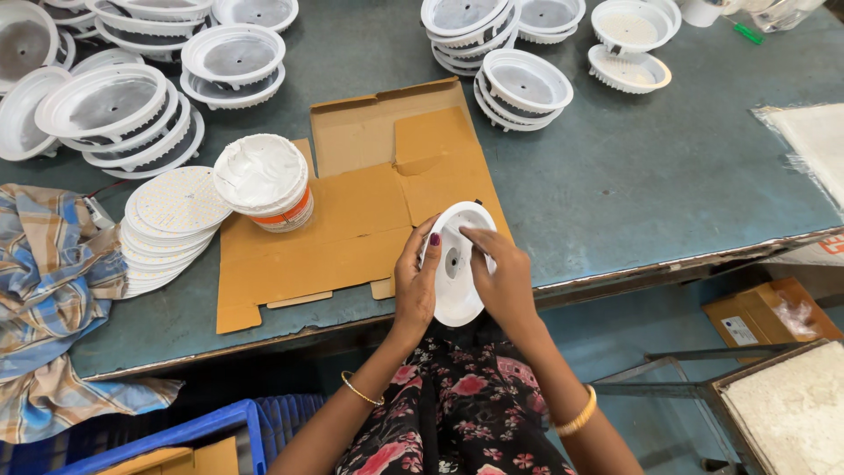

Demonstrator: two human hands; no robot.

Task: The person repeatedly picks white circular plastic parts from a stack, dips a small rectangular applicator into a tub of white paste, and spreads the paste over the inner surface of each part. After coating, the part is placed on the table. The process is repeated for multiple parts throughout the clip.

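A white round housing (455,264) is held between both hands at the near table edge, over the end of a flattened cardboard sheet (352,220). It is clamped by the left hand (415,280) along its left rim, fingers curled over the edge. The right hand (501,280) is closed on the right rim, with fingertips (469,234) pressed into the dish near the top. A small hole is seen at the housing's centre. A tub (264,180) of white paste is set on the cardboard, up and left of the housing. Just beside it on the left, a stack of white discs (167,224) is seen. Stacks of grey-centred white housings (119,110) are spread over the far left, and more stacks (519,84) over the far middle of the blue-grey table (633,185). A checked cloth (48,290) is draped over the left edge. A blue crate (202,435) is seen below the table.
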